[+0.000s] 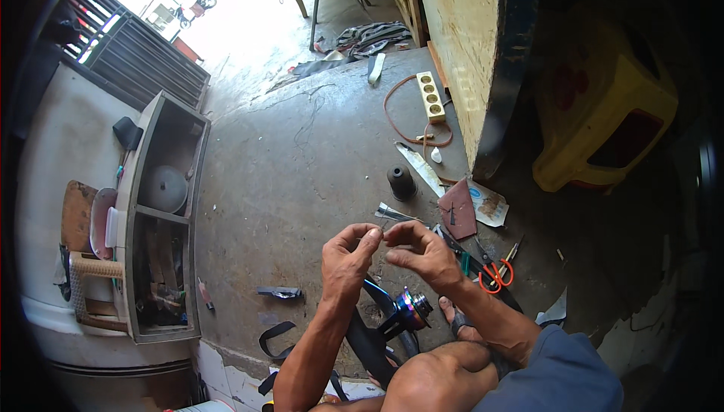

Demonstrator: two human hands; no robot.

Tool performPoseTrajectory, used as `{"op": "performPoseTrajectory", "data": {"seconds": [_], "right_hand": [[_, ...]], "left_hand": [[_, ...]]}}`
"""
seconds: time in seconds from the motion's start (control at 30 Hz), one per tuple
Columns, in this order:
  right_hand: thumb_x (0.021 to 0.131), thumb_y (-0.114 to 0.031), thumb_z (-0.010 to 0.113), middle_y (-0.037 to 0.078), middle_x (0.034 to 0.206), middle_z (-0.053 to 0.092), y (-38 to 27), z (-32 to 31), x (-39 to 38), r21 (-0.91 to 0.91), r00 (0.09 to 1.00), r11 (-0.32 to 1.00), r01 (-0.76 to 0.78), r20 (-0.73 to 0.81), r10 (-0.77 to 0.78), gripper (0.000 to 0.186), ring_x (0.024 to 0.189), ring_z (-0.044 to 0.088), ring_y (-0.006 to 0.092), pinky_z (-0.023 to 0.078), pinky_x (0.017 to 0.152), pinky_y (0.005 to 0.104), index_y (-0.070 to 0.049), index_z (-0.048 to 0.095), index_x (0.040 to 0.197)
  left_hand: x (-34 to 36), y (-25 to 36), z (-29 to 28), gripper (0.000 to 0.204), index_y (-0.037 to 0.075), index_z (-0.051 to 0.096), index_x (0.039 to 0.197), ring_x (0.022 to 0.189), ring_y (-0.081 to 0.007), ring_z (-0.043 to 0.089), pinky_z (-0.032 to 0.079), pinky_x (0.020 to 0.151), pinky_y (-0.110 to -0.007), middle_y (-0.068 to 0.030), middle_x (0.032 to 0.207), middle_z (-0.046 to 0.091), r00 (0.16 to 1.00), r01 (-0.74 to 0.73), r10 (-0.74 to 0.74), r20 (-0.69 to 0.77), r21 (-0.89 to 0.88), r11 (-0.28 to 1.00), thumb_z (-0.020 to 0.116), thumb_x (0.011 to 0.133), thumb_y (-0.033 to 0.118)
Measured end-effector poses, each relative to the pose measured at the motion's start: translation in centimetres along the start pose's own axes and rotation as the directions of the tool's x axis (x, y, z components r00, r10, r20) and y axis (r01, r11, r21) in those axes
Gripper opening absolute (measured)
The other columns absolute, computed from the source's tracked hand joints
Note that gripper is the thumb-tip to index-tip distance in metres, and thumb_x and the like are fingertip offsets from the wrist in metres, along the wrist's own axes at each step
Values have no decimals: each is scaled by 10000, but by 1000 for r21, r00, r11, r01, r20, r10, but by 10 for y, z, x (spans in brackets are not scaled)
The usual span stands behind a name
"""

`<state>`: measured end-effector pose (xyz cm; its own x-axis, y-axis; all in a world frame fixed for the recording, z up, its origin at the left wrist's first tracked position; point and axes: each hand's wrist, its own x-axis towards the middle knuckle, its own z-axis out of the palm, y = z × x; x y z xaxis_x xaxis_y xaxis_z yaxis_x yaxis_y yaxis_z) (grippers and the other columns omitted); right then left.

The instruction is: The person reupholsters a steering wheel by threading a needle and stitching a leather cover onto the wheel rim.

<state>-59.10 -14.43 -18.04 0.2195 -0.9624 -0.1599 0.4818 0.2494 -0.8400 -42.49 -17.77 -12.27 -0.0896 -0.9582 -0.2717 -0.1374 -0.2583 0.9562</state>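
Note:
My left hand (345, 265) is closed, thumb and forefinger pinching a thin dark needle-like piece (383, 226), too small to make out clearly. My right hand (422, 257) is beside it, fingers curled but apart, fingertips near that piece. Below both hands is a black tubular part (373, 348) with a shiny blue-purple hub (413, 309), partly hidden by my arms and knee. A dark thread cone (401, 184) stands beyond my hands. Orange-handled scissors (494, 276), a maroon scrap (458, 212) and thin tools lie to the right.
A grey-framed cabinet (194, 178) with small items lines the left. Farther ahead are a power strip (431, 97) with cord, a white glue bottle (437, 154) and cloths (362, 38). A wooden panel (460, 50) and yellow plastic shell (599, 118) stand right. Black straps (275, 340) lie near my left forearm.

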Motion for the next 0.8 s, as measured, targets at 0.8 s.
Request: {"op": "performPoseTrajectory", "data": {"seconds": [0.8], "right_hand": [[846,-156,823,77,1070,599,-22,66,13,-794,816,444,416,110,-568,431,892,592,107,497,769,269,-36,584,1184]], "left_hand": [[-26,3,-15,150,23,714,1027,761,-52,565,436,694,-208,-5,872,685,981,-76,14,-194,-316,946,716,942,147]]}}
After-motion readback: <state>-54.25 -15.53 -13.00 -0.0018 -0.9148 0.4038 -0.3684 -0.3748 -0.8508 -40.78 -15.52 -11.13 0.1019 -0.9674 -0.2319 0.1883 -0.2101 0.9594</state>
